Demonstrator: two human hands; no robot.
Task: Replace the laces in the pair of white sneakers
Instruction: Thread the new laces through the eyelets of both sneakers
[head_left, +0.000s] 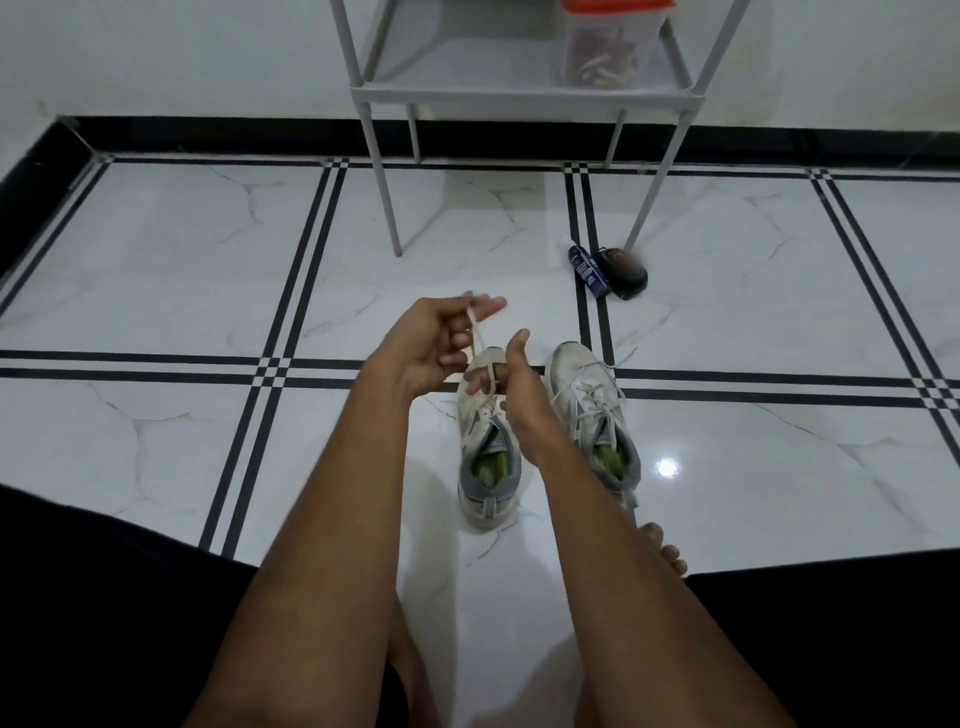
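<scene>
Two white sneakers with grey collars and green insoles stand side by side on the tiled floor, toes pointing away. My left hand (444, 340) is raised over the left sneaker (485, 447) and pinches the end of its white lace (475, 332), pulled up taut. My right hand (511, 384) hovers just right of it with the same lace running round its fingers, thumb up. The right sneaker (592, 410) is still laced, with loose lace ends lying on the floor.
A grey metal rack (519, 93) stands at the far wall, holding a clear box with an orange lid (613, 47). A blue tube (589, 270) and a dark brush (626, 270) lie by its right leg. My bare feet and dark-clothed legs frame the foreground.
</scene>
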